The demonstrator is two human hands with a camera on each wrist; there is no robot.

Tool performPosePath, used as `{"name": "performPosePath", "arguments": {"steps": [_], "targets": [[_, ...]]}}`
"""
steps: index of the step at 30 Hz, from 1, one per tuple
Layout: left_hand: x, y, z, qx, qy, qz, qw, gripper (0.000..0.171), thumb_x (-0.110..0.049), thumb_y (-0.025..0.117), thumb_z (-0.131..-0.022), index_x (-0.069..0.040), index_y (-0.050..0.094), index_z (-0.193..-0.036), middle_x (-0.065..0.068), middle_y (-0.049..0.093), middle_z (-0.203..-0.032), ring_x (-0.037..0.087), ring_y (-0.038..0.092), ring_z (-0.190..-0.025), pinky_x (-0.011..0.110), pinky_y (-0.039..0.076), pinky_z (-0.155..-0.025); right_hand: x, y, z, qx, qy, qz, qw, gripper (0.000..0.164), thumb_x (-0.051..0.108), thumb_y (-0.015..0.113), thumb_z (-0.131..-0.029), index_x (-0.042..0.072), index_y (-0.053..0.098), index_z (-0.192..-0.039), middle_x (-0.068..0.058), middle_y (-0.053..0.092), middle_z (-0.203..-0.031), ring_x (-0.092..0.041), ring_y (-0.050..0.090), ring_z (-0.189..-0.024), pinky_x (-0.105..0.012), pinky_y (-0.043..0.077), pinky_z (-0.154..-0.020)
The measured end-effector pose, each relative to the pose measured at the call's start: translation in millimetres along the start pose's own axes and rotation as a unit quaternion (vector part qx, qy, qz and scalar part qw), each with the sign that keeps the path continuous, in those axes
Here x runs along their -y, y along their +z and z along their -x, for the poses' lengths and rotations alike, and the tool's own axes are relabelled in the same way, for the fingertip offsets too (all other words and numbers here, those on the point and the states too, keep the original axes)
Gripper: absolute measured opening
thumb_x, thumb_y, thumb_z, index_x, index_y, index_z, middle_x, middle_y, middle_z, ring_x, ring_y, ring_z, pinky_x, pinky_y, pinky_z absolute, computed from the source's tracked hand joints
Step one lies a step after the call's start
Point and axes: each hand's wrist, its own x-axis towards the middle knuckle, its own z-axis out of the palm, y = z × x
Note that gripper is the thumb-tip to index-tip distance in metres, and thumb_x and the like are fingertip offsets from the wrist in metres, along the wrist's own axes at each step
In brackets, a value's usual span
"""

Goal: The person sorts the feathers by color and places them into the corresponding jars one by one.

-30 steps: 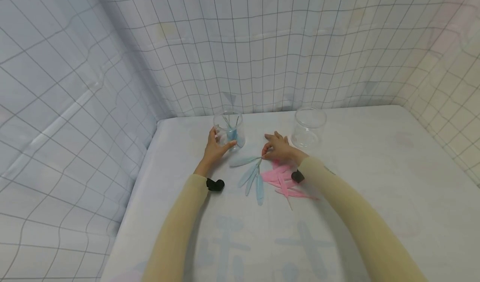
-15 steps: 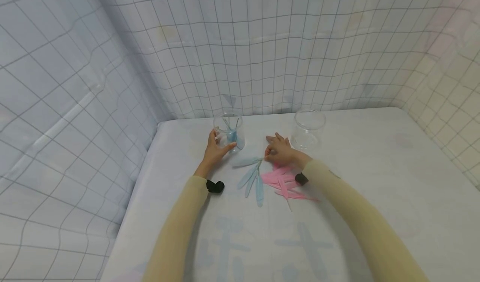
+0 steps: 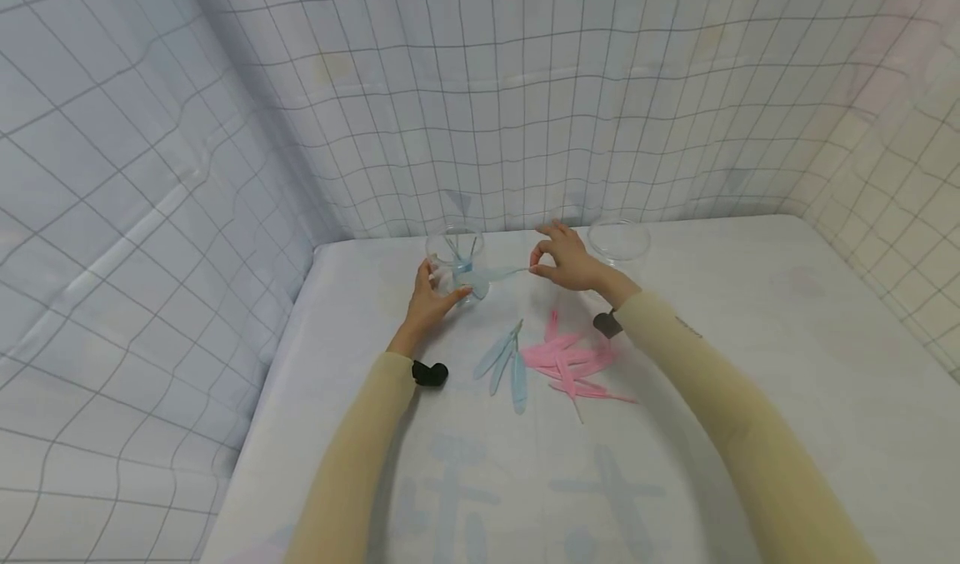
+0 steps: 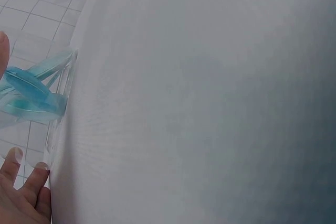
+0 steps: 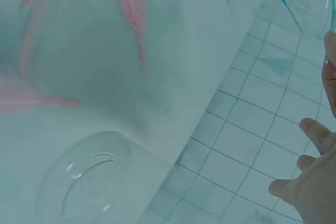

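Observation:
My left hand (image 3: 431,301) holds a clear jar (image 3: 454,239) by its side, thumb at the near wall and fingers round the left. Inside the jar several blue feathers (image 4: 31,90) lie crossed near its base. Between thumb and index finger, my right hand (image 3: 566,262) pinches a pale blue feather (image 3: 508,272) by its quill; the other fingers are spread. That feather is level, and its soft end overlaps the jar in the head view. Below, a few blue feathers (image 3: 501,360) lie fanned on the table, beside a loose pile of pink feathers (image 3: 566,360).
A second clear jar (image 3: 618,239) stands at the back right, partly behind my right hand and forearm; its round outline (image 5: 84,182) shows in the right wrist view. The white-covered table (image 3: 750,339) ends at a grid-patterned curtain (image 3: 525,131).
My right hand has lifted one blue feather off the fanned group and carried it up and away from me, towards the left jar. My left hand keeps its hold on that jar.

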Motion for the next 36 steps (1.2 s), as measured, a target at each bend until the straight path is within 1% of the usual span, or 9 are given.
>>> {"name": "performPosePath", "arguments": {"steps": [4,9,14,18,23,27,29,33,36], "targets": [[0.4,-0.1,0.2,0.000,-0.005,-0.003,1.0000,0.099,-0.042,0.071,-0.084,-0.014,0.005,-0.151,0.014,0.016,-0.153,0.032,0.025,-0.137,0.048,0.027,-0.106,11,-13,-8,-0.032,-0.003,0.022,0.999,0.014,0.021,0.061,-0.095,0.007,0.062,-0.093,-0.026,0.023,-0.149,-0.044,0.000,-0.139,-0.057,-0.001,-0.108],[-0.4,-0.1,-0.6,0.000,0.001,-0.003,1.0000,0.097,-0.041,0.071,-0.084,-0.014,0.006,-0.150,0.014,0.017,-0.152,0.033,0.025,-0.137,0.048,0.027,-0.106,25,-24,-17,-0.058,0.001,0.061,0.996,0.013,0.022,0.061,-0.095,0.009,0.061,-0.092,-0.023,0.020,-0.151,-0.039,-0.003,-0.140,-0.054,-0.003,-0.109],[-0.9,-0.4,-1.0,0.000,0.003,-0.001,1.0000,0.097,-0.041,0.071,-0.084,-0.014,0.005,-0.151,0.014,0.017,-0.152,0.033,0.025,-0.137,0.047,0.027,-0.107,40,-33,-29,-0.065,0.013,0.140,0.988,0.012,0.022,0.062,-0.094,0.011,0.060,-0.092,-0.017,0.016,-0.154,-0.031,-0.009,-0.142,-0.049,-0.011,-0.109],[-0.5,0.0,-1.1,0.001,0.003,0.002,1.0000,0.098,-0.041,0.072,-0.084,-0.014,0.005,-0.151,0.014,0.017,-0.152,0.033,0.024,-0.137,0.048,0.027,-0.107,50,-37,-39,-0.065,0.004,0.239,0.969,0.010,0.021,0.061,-0.095,0.011,0.060,-0.094,-0.016,0.013,-0.155,-0.029,-0.014,-0.141,-0.047,-0.016,-0.107],[0.5,0.9,-1.0,-0.003,0.003,0.007,1.0000,0.097,-0.040,0.072,-0.084,-0.014,0.006,-0.151,0.014,0.017,-0.152,0.034,0.024,-0.137,0.048,0.027,-0.107,62,-36,-49,-0.064,-0.030,0.348,0.935,0.011,0.017,0.059,-0.095,0.007,0.059,-0.093,-0.017,0.013,-0.155,-0.031,-0.014,-0.141,-0.048,-0.018,-0.106],[1.0,1.7,-0.5,-0.001,0.000,0.008,1.0000,0.098,-0.041,0.072,-0.084,-0.014,0.006,-0.151,0.014,0.017,-0.152,0.034,0.024,-0.137,0.048,0.027,-0.106,68,-30,-55,-0.066,-0.058,0.400,0.912,0.013,0.016,0.058,-0.096,0.004,0.060,-0.094,-0.017,0.014,-0.155,-0.031,-0.011,-0.141,-0.050,-0.016,-0.106],[0.9,2.0,-0.1,-0.001,-0.001,0.008,1.0000,0.098,-0.042,0.072,-0.084,-0.014,0.006,-0.151,0.014,0.017,-0.152,0.034,0.024,-0.137,0.048,0.027,-0.106,70,-27,-57,-0.064,-0.067,0.414,0.905,0.013,0.017,0.058,-0.096,0.004,0.060,-0.095,-0.017,0.014,-0.155,-0.031,-0.011,-0.141,-0.050,-0.016,-0.106],[0.4,2.2,0.0,-0.005,-0.003,0.010,0.9999,0.097,-0.041,0.072,-0.083,-0.014,0.007,-0.150,0.013,0.018,-0.151,0.033,0.024,-0.137,0.048,0.027,-0.106,74,-21,-61,-0.064,-0.076,0.420,0.902,0.013,0.021,0.058,-0.096,0.008,0.060,-0.098,-0.015,0.015,-0.155,-0.030,-0.010,-0.142,-0.050,-0.016,-0.107],[-0.4,2.1,-0.2,-0.007,-0.006,0.010,0.9999,0.097,-0.040,0.072,-0.084,-0.014,0.007,-0.150,0.012,0.018,-0.152,0.033,0.024,-0.137,0.047,0.027,-0.106,74,-18,-61,-0.077,-0.073,0.392,0.914,0.013,0.022,0.062,-0.094,0.011,0.060,-0.100,-0.014,0.017,-0.155,-0.029,-0.008,-0.142,-0.049,-0.016,-0.107]]}}
